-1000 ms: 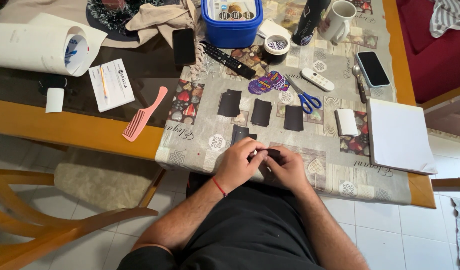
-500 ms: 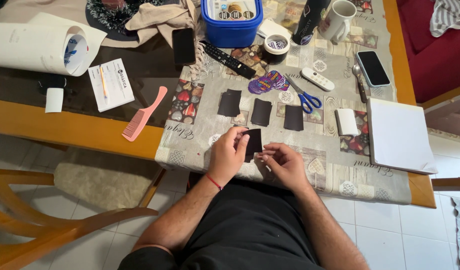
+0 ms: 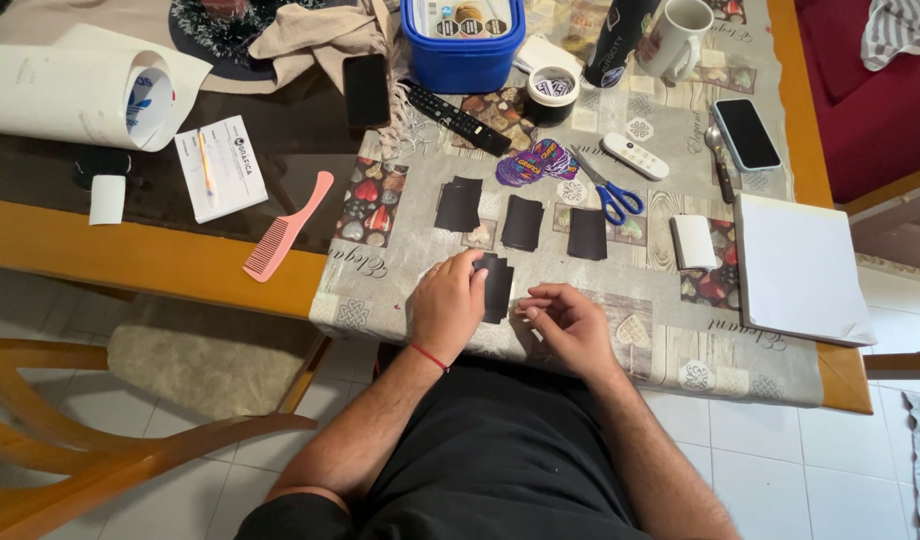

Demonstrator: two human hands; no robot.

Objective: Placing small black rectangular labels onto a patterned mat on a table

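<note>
My left hand (image 3: 448, 305) rests on the patterned tablecloth (image 3: 540, 330) near the table's front edge and pinches a small black card piece (image 3: 496, 287) at its left side. My right hand (image 3: 572, 325) sits just right of that piece, fingers curled, apart from it; whether it holds anything small I cannot tell. Beyond my hands lie three more black pieces in a row: a small stack at the left (image 3: 459, 205), one in the middle (image 3: 523, 222), one at the right (image 3: 587, 234).
Blue-handled scissors (image 3: 606, 190), a white remote (image 3: 634, 156), a tape roll (image 3: 553, 92), a black remote (image 3: 455, 116), a blue tub (image 3: 464, 40) and a mug (image 3: 680, 35) lie farther back. A white pad (image 3: 798, 270) and phone (image 3: 746, 133) sit right; a pink comb (image 3: 286, 228) left.
My hands were together over the black piece; they have parted. The left hand now holds the piece alone, flat toward the table, and the right hand has drawn back to the right.
</note>
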